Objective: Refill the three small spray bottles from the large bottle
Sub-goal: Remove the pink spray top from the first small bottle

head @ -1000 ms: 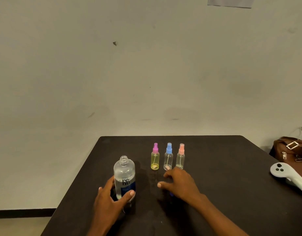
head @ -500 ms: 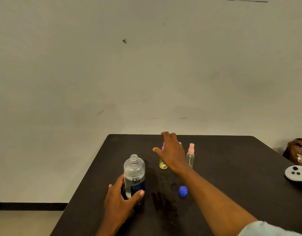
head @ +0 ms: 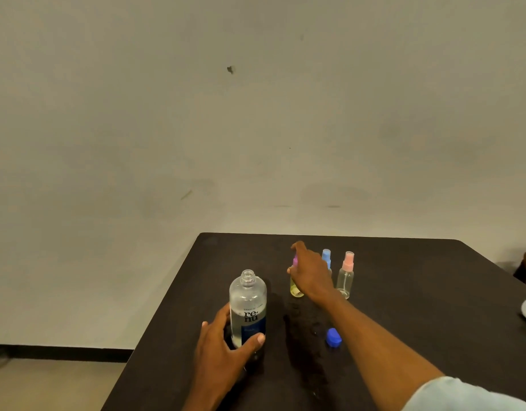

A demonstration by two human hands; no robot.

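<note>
Head view — left hand (head: 223, 351) fingers (head: 257, 339) are wrapping the uncapped large bottle (head: 247, 307) near the surface's (head: 418, 292) left edge. Right hand (head: 310, 274) is covering the purple-topped spray bottle (head: 295, 289), grasp impossible to tell. Blue-topped spray bottle (head: 326, 258) and pink-topped spray bottle (head: 346, 274) are standing capped beside it — refilling apparently not begun.

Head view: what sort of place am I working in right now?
Likely a plain indoor room, perhaps a recording setup: a dark table before a bare, scuffed wall, and a dark skirting strip along a pale floor.
</note>
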